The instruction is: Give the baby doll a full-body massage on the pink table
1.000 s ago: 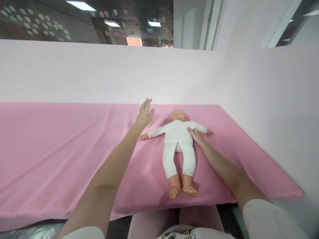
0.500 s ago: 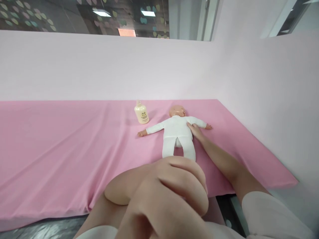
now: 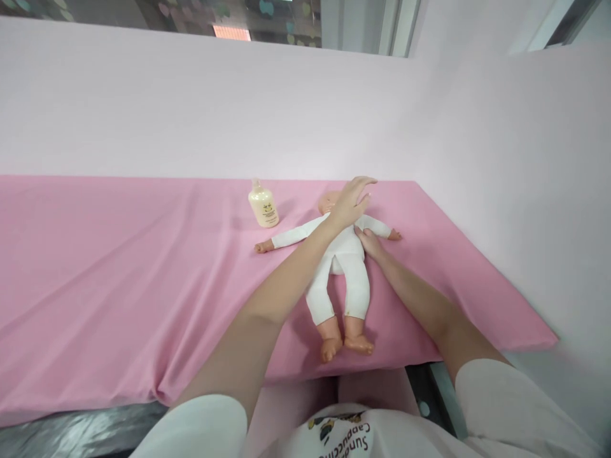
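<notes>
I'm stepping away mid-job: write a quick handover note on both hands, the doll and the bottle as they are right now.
Left hand: open, fingers spread, over the doll's head and chest; contact unclear.
Right hand: flat against the doll's side below its arm, gripping nothing.
Doll: on its back on the pink sheet, arms out, feet toward the near edge, in a white suit.
Bottle: upright on the sheet, beyond the doll's outstretched arm, untouched.
Done: doll laid out, steadied by the right hand.
Left: suit is on, bottle not picked up.
</notes>
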{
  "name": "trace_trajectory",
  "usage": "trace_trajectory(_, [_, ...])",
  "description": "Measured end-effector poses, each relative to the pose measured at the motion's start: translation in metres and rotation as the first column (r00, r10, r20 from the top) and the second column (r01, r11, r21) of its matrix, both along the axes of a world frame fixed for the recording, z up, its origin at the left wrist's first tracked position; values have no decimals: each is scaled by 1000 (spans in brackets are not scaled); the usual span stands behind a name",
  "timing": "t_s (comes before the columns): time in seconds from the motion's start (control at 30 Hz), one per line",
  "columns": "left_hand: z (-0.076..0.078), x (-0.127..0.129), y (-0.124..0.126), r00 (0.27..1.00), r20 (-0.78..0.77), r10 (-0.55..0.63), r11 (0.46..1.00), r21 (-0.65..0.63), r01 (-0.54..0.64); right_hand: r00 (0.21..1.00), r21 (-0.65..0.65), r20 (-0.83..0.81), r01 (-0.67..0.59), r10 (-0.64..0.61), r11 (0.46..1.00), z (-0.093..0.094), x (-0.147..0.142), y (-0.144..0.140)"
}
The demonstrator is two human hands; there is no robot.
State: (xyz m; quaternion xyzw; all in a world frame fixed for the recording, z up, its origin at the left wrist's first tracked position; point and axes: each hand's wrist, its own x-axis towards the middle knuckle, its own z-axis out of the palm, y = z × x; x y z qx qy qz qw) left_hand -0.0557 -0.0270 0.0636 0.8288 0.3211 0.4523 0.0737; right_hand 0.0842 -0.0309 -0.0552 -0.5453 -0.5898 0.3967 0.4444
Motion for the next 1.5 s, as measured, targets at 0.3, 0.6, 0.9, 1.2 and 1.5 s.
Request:
trace_trajectory(0.3, [-93,-37,71,900,-55,433,870,-235,-433,992,-12,127,31,-29,999,5,-4,-1])
trace_trajectory(0.6, [-122,-66,88,834,192,518,842,-285,-457,999,273,33,29,-39,961,11,-3,-8])
trace_trajectory(0.9, [-128,-68,85,841,186,509,847,-286,-449,982,401,113,-187,154,897,37,-57,79])
trace_trajectory(1.2, [-127,-80,77,873,139,468,876,-206,-437,982,185,48,-189,183,965,13,-76,102])
trace_trajectory(1.5, [-141,-83,86,821,261,508,857,-254,-449,980,177,31,-201,198,964,5,-71,100])
